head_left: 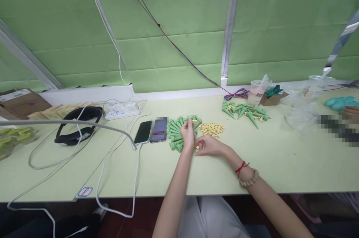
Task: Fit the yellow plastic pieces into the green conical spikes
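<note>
My left hand (187, 134) rests over a pile of green cone-shaped plastic pieces (175, 133) near the middle of the pale green table (275, 163), its fingers pinched on one green cone. My right hand (208, 145) lies just right of it, fingertips together near the left hand, apparently on a small yellow piece, though what it holds is too small to tell. A heap of small yellow plastic pieces (211, 128) sits just behind my right hand. My right wrist wears a red string and a bead bracelet.
Two phones (150, 132) lie left of the cones, one on a white cable. A power strip (122, 110) and black headband device (78, 126) sit further left. A second cone pile (246, 111), cup (256, 92) and plastic bags are at right; another person's hand (352, 113) is at the far right.
</note>
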`<state>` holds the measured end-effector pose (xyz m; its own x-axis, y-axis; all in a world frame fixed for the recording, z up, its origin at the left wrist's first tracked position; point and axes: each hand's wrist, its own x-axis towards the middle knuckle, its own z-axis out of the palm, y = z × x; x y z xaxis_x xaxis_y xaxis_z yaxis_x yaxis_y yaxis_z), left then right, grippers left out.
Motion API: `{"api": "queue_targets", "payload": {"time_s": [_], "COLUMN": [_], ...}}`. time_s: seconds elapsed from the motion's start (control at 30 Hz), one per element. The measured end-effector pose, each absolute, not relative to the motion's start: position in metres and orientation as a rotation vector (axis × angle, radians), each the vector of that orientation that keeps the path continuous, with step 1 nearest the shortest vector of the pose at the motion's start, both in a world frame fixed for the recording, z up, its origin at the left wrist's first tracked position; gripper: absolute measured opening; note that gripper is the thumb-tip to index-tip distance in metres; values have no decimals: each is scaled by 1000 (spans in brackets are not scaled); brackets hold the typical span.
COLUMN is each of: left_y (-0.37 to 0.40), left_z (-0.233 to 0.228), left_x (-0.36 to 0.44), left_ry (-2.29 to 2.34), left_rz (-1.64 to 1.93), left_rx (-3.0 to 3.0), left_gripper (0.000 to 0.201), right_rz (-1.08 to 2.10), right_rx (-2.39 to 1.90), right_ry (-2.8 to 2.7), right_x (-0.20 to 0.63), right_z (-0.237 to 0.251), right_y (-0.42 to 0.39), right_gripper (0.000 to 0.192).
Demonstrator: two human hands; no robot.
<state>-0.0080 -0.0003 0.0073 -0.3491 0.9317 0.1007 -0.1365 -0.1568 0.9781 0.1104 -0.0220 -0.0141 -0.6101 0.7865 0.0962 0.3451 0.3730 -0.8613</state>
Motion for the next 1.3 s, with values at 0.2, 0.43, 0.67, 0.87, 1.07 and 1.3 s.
{"api": "queue_targets", "payload": {"time_s": [0.2,0.43,0.67,0.87,1.07,1.3], "left_y": [6,8,5,5,5,6], "left_z": [4,1,4,4,5,3], "left_x": [-7,-8,-9,-9,-7,-8], "left_ry": [1239,1190,1175,1196,1226,1249], "left_rz": [1624,1570,1614,1575,1531,1566], "left_rx": [894,850,858,877,861,836], "left_gripper": [47,47,44,42,40,41], "right_rz": [802,714,647,569,573,417], "right_rx": [-1167,-1235,-1336,-1320,-1287,-1409], "right_ry": [-2158,-2165,-2078,-2007,-2012,-1642], "right_x": [110,111,107,106,106,117], "right_z": [-15,-11,-14,-24,-19,-5], "right_y": [-17,-19,-19,-11,-14,-10], "right_gripper": [10,17,18,11,11,17]}}
